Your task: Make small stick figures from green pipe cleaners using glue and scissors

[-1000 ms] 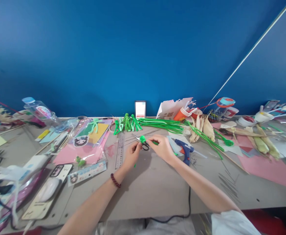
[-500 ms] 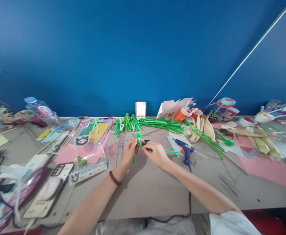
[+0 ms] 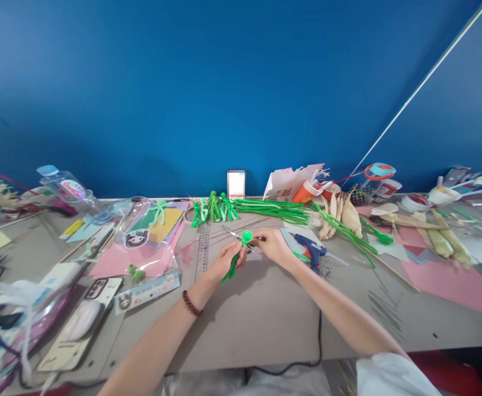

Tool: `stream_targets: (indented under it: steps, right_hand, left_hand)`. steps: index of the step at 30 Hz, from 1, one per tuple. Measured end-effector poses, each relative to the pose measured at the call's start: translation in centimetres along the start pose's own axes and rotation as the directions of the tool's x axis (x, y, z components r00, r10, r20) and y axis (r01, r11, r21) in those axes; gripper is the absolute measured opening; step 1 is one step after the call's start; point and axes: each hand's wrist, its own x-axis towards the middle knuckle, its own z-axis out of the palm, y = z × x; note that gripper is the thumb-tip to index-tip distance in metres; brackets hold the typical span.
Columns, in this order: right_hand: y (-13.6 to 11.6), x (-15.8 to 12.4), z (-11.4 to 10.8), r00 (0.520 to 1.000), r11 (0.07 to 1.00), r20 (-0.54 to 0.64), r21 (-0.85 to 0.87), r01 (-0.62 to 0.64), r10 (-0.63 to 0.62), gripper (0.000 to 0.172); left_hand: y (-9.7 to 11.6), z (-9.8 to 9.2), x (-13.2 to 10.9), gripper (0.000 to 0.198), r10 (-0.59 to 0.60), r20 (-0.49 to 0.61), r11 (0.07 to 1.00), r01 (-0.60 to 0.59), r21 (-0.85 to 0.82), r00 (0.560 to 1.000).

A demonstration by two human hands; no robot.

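Note:
A small green pipe-cleaner figure (image 3: 247, 237) with a round head is in my left hand (image 3: 227, 260), whose fingers are closed round it. Its green legs hang out below the palm. My right hand (image 3: 274, 245) grips a pair of scissors (image 3: 232, 234) by the dark handles, which the fingers partly cover. The blades are spread apart at the figure's head and neck; whether they touch it, I cannot tell. Behind my hands stand several green pipe-cleaner figures (image 3: 214, 208), beside a bundle of green pipe cleaners (image 3: 273, 210).
Right of my hands lies a blue glue gun (image 3: 315, 252), its cord (image 3: 320, 335) running down the table. A clear ruler (image 3: 202, 250) and bagged coloured paper (image 3: 142, 242) lie to the left. Dried husks (image 3: 350, 217) and orange cups (image 3: 305, 191) stand at the back right.
The figure has shifted right and tilted, with more of its legs showing below my left hand. My right hand has moved right and up, and the scissor blades now show spread apart.

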Motion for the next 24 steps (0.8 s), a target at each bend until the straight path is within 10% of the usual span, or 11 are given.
stream_targets:
  steps: [11,24]
  right_hand:
    - [-1.4,-0.1,-1.2,0.962,0.995,-0.255,-0.019,0.100,-0.102,0.011]
    - [-2.2,-1.8,1.7,0.998,0.990,-0.007,-0.128,0.062,-0.064,0.013]
  left_hand:
    - [0.0,0.0,0.1,0.042,0.180,-0.277,0.919,-0.061,0.391,0.944]
    - [0.8,0.1,0.2,0.035,0.145,-0.436,0.987,-0.099,0.126,0.888]
